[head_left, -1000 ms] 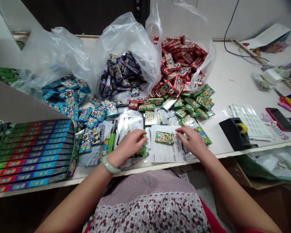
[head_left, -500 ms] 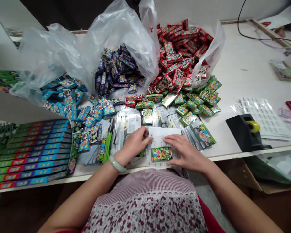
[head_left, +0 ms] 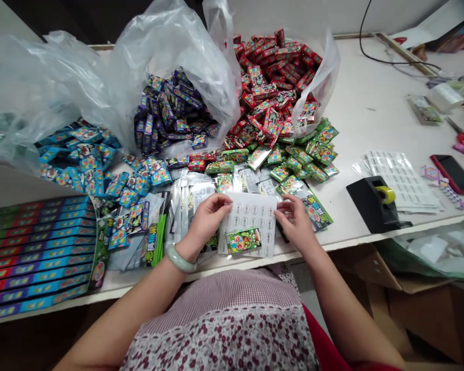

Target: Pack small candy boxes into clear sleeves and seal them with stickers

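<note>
Between my hands is a white sheet of round stickers (head_left: 254, 210), printed in rows. My left hand (head_left: 205, 220) pinches its upper left corner, and my right hand (head_left: 297, 224) grips its right edge near the top. A small green box (head_left: 243, 240) with colourful pictures lies tilted on the lower part of the sheet. Beneath and behind the sheet are clear plastic packets (head_left: 195, 191) with printed inserts. Another packet with a black and green card (head_left: 317, 210) sits beside my right hand.
Purple boxes (head_left: 168, 111), red boxes (head_left: 272, 116), blue boxes (head_left: 88, 157) and green boxes (head_left: 313, 152) form piles behind, partly in plastic bags (head_left: 174, 36). A tape dispenser (head_left: 371, 203) and sticker sheets (head_left: 400, 180) lie right. Stacked display boxes (head_left: 38, 252) stand left.
The sheet now shows its sticker rows, with its top edge raised in both hands. My right hand has moved from over the sheet to its right edge. The view has shifted right.
</note>
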`<state>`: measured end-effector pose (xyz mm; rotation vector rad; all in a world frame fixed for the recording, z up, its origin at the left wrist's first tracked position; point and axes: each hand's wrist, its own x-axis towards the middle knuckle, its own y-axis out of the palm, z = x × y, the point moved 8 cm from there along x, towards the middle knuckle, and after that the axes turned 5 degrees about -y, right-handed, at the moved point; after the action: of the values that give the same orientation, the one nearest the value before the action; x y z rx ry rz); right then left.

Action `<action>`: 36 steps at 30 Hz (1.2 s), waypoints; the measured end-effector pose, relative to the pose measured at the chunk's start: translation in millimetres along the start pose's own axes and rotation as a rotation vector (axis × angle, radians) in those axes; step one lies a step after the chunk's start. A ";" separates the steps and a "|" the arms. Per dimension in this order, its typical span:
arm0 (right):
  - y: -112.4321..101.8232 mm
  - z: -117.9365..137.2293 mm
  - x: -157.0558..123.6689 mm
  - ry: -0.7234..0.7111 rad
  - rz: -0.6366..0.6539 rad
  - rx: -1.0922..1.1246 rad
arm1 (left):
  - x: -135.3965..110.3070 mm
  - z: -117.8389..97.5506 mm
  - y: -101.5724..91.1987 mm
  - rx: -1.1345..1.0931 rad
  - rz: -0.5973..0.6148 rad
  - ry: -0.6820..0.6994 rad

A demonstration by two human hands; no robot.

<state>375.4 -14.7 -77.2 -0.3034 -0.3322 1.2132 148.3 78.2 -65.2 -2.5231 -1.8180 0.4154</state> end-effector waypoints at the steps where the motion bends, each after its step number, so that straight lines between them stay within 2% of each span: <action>1: 3.5 -0.4 3.0 0.019 0.012 0.052 | 1.5 0.5 -0.2 -0.009 -0.005 -0.010; 7: 14.2 -4.1 26.2 0.087 0.044 0.178 | 9.4 10.4 7.7 -0.096 0.008 -0.104; 12: 10.9 -11.2 42.5 0.156 0.011 0.294 | 20.1 11.1 13.5 -0.187 -0.028 -0.112; 15: 6.9 -4.1 51.0 0.113 0.032 0.256 | 26.8 4.9 16.9 -0.119 -0.008 -0.041; 21: -6.9 14.9 67.1 -0.072 0.035 -0.044 | 29.7 -23.8 10.5 0.319 -0.122 0.223; 24: -11.2 17.8 72.1 -0.126 0.011 -0.044 | 29.8 -34.2 8.7 0.313 -0.153 0.283; 28: 2.3 2.4 73.8 0.038 0.081 0.225 | 40.1 -15.1 19.7 -0.002 -0.005 0.061; 30: 9.8 -5.1 73.0 0.114 0.091 0.296 | 44.0 -4.6 22.2 -0.074 -0.012 -0.023; 32: 11.9 -8.6 72.8 0.130 0.063 0.300 | 46.6 0.0 22.0 -0.071 -0.049 -0.034; 36: 6.3 -8.8 72.8 0.097 0.004 0.167 | 48.1 2.4 21.5 -0.045 -0.078 -0.038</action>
<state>396.4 55.7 -81.4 -0.2174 -0.1453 1.2171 181.9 115.6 -81.0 -2.4793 -1.9529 0.4280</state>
